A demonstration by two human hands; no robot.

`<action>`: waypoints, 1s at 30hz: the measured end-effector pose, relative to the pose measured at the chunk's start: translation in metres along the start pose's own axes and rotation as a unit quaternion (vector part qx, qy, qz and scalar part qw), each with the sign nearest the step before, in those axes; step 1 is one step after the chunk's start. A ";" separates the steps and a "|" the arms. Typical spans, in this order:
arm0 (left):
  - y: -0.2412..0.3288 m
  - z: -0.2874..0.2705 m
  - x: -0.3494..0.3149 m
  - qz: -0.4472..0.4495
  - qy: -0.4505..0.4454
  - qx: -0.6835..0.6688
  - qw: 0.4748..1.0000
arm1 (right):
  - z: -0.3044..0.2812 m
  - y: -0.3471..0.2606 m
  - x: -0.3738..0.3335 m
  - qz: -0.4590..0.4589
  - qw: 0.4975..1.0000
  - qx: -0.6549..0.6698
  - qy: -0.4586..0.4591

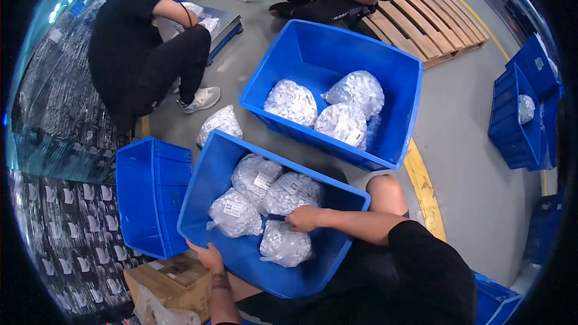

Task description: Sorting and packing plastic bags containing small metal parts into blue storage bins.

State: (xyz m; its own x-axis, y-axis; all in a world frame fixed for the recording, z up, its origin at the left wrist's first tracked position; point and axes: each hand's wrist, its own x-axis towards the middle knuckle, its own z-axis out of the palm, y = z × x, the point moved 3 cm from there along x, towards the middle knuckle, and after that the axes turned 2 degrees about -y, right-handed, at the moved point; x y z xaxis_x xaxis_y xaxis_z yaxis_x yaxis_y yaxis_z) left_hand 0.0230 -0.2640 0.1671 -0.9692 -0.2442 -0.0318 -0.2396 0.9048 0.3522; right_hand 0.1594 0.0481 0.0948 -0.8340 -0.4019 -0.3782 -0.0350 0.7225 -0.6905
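Note:
A blue plastic bin (201, 162) stands tilted before me, with several clear bags of small white pieces inside. The labelled bags include a left one (236, 213), a back one (256, 179) and a right one (293, 194). My left hand (209, 257) grips the bin's near left rim. Inside, my right hand (304, 218) is closed between the right bag and the nearest bag (285, 244); a dark patch shows by its fingertips, but what it holds is unclear.
A second blue bin (397, 72) with three bags lies beyond. One bag (220, 125) rests on the floor. An empty-looking blue crate (135, 198) and cardboard box (171, 289) are at left. Two people crouch ahead, near a platform scale (226, 36) and wooden pallet (421, 18).

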 end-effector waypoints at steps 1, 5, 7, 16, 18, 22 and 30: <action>0.002 -0.002 -0.001 0.006 0.005 -0.009 1.000 | 0.003 0.000 0.000 0.008 1.000 0.002 -0.008; -0.007 0.003 -0.001 0.049 0.024 -0.020 0.998 | 0.002 0.001 -0.001 0.011 1.000 0.015 0.010; -0.005 0.003 -0.001 0.029 0.014 -0.008 0.999 | 0.004 0.003 0.000 0.004 1.000 0.013 0.014; -0.004 0.001 0.001 0.012 0.004 -0.006 1.000 | 0.000 0.001 0.001 0.009 1.000 0.001 -0.012; -0.003 0.001 0.000 0.013 0.006 -0.010 1.000 | -0.001 0.002 0.001 0.008 1.000 0.004 -0.014; -0.004 0.001 0.000 -0.007 0.008 -0.029 1.000 | -0.002 0.000 0.000 0.004 1.000 0.015 0.001; 0.001 0.000 -0.004 0.013 0.011 -0.030 0.999 | 0.005 0.006 -0.001 -0.004 1.000 0.018 0.022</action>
State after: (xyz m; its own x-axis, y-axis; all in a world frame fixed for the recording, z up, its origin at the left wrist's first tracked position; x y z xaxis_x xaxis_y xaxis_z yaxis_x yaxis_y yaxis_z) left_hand 0.0267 -0.2622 0.1675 -0.9735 -0.2287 -0.0013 -0.2092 0.8883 0.4088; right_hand 0.1626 0.0497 0.0878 -0.8568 -0.3819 -0.3465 -0.0219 0.6983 -0.7155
